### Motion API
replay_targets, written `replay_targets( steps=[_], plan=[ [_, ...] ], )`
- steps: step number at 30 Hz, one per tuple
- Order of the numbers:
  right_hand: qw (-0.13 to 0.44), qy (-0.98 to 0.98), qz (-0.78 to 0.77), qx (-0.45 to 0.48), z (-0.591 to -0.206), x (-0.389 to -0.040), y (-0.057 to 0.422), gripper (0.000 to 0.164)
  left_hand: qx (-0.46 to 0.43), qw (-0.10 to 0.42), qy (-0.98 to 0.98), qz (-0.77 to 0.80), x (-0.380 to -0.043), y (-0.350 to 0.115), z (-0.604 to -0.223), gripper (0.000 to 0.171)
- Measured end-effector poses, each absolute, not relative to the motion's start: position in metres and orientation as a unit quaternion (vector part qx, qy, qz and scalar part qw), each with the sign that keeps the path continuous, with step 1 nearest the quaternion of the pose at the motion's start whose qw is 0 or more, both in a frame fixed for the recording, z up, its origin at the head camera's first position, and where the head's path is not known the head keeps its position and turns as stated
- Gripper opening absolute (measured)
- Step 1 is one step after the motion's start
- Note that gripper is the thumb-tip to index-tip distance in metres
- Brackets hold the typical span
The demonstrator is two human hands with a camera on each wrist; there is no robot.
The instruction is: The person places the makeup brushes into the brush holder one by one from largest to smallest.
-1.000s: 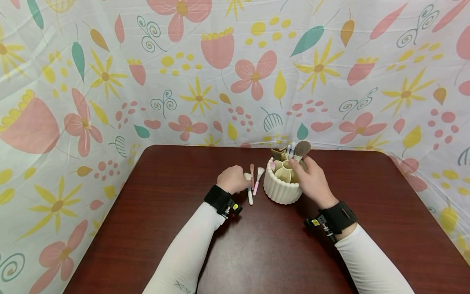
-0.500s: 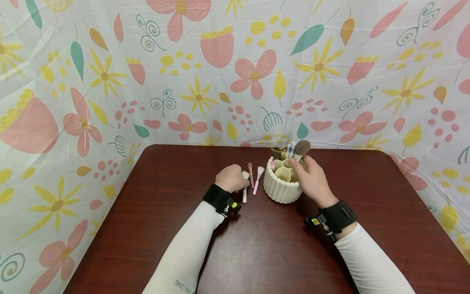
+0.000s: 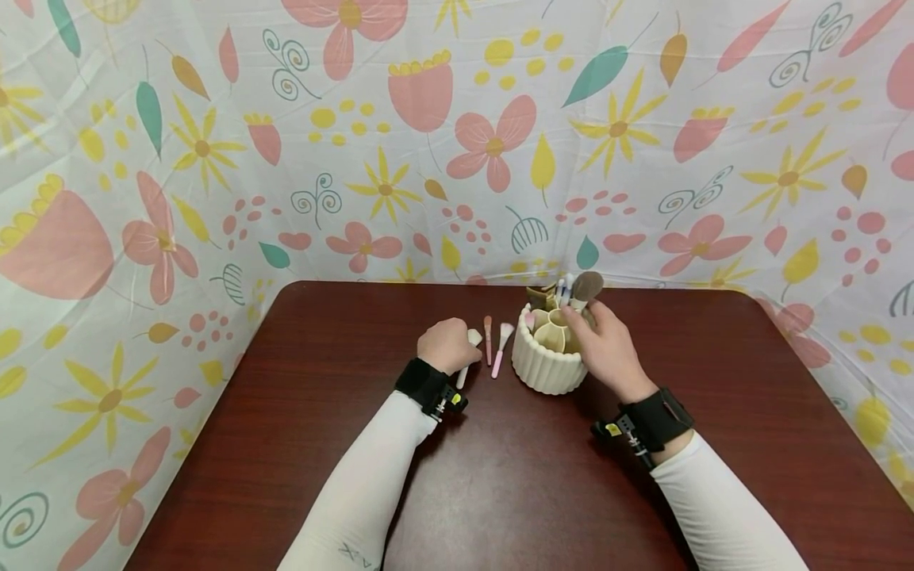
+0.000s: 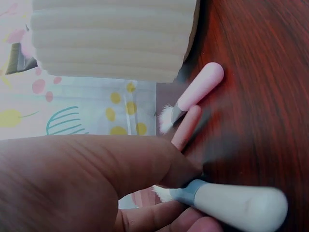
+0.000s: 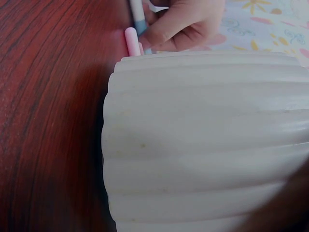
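Observation:
In the head view, my left hand pinches a white makeup brush near its blue-grey ferrule, low over the table. A pink brush with a brown tip lies just right of that hand. Beside it is a pink makeup brush with pale bristles. My right hand grips the right side of a cream ribbed brush holder, its thumb at the rim; the other fingers are mostly hidden. Inside the holder, a large taupe-headed brush stands by that thumb.
The dark red-brown table reaches back to a flower-printed cloth. Several slim white-and-blue items and a gold-brown thing stick up at the holder's back. The holder has several inner compartments.
My left hand has drawn the white brush leftward, away from the two pink ones, and its handle has tilted. The brown-tipped brush has shifted slightly left. My right hand stays at the holder.

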State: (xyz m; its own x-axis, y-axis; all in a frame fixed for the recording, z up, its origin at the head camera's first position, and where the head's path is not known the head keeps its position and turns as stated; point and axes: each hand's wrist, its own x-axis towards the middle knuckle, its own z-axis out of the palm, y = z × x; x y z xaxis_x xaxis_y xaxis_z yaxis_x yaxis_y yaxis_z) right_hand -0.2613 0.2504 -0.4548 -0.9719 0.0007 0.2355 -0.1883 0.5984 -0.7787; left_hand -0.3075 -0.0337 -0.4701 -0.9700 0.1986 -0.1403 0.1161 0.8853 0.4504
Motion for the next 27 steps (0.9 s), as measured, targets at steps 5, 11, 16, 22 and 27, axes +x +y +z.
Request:
replay_targets(
  steps=[5, 11, 16, 22, 27],
  plan=[
    [0.107, -0.887, 0.445, 0.055, -0.455, -0.262, 0.251, 0.069, 0.093, 0.072, 0.967, 0.226, -0.311, -0.037, -0.477, 0.036],
    [0.108, -0.887, 0.445, 0.057, -0.456, -0.262, 0.251, 0.068, 0.093, 0.048, 0.962, 0.252, -0.315, -0.039, -0.484, 0.041],
    [0.109, -0.887, 0.445, 0.056, -0.455, -0.262, 0.251, 0.068, 0.081, 0.031, 0.96, 0.267, -0.309, -0.036, -0.471, 0.041],
    [0.104, -0.888, 0.444, 0.054, -0.455, -0.261, 0.251, 0.068, 0.088, -0.025, 0.954, 0.287, -0.307, -0.033, -0.469, 0.05],
    [0.103, -0.89, 0.441, 0.053, -0.454, -0.261, 0.251, 0.068, 0.096, -0.066, 0.94, 0.319, -0.305, -0.03, -0.462, 0.043]
  ],
)
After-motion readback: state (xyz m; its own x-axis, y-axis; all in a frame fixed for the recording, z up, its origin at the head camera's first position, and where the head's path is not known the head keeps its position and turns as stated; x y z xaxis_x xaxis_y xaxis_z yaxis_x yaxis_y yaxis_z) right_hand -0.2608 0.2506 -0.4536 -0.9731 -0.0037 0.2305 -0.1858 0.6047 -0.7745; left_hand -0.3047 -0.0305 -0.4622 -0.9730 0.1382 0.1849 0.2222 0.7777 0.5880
